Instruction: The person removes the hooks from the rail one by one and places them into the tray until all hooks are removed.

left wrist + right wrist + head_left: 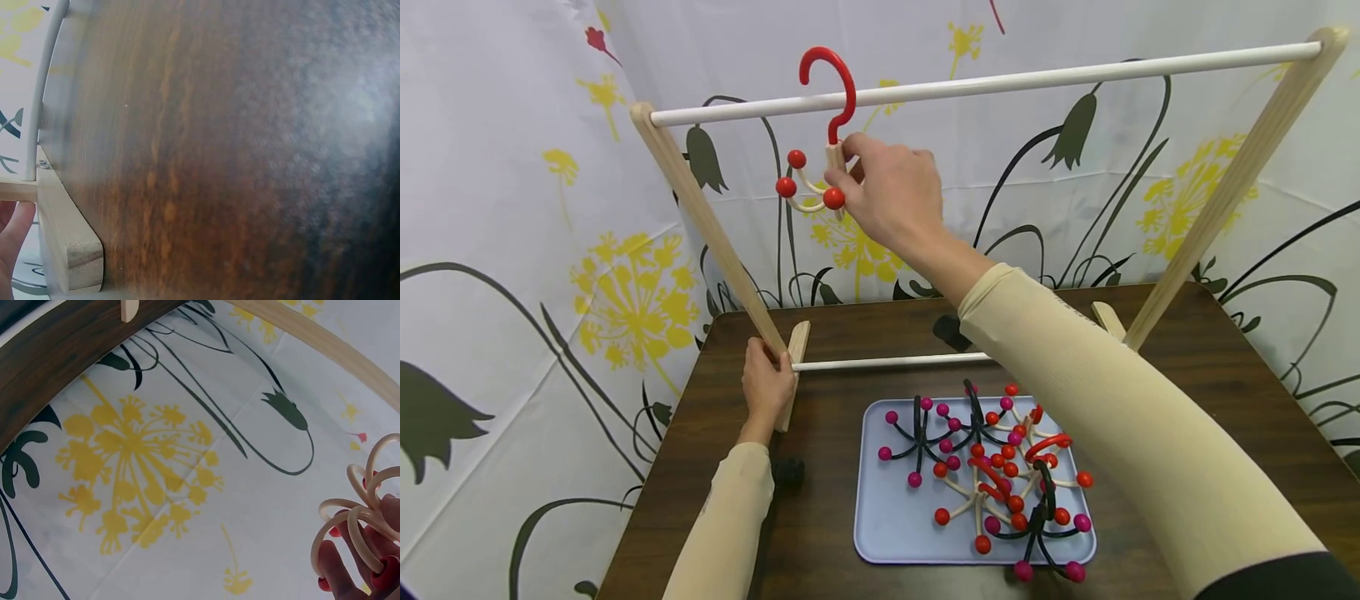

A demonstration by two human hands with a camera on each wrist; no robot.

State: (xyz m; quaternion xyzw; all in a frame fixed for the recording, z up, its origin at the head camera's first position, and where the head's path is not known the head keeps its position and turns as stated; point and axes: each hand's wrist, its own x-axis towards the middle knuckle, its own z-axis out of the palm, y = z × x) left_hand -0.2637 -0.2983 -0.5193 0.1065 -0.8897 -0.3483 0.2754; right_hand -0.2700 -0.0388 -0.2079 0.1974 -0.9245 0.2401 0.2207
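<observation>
My right hand (895, 187) pinches the wooden stem of a small multi-armed hanger (835, 154) with a curved red hook and red ball tips. Its hook overlaps the rack's white top rail (970, 87) in the head view, with the hook's tip above the rail. In the right wrist view, the hanger's pale curved arms (359, 515) lie about the fingers. Low on the left, my left hand (767, 383) grips the bottom of the rack's wooden upright (715, 233), just above its foot (69, 237).
A pale blue tray (887, 533) on the dark wooden table (820, 533) holds several similar hangers, some black with pink balls, others pale with red balls and hooks. A lower white bar (887, 362) joins the uprights. Behind hangs a flower-patterned curtain (512, 208).
</observation>
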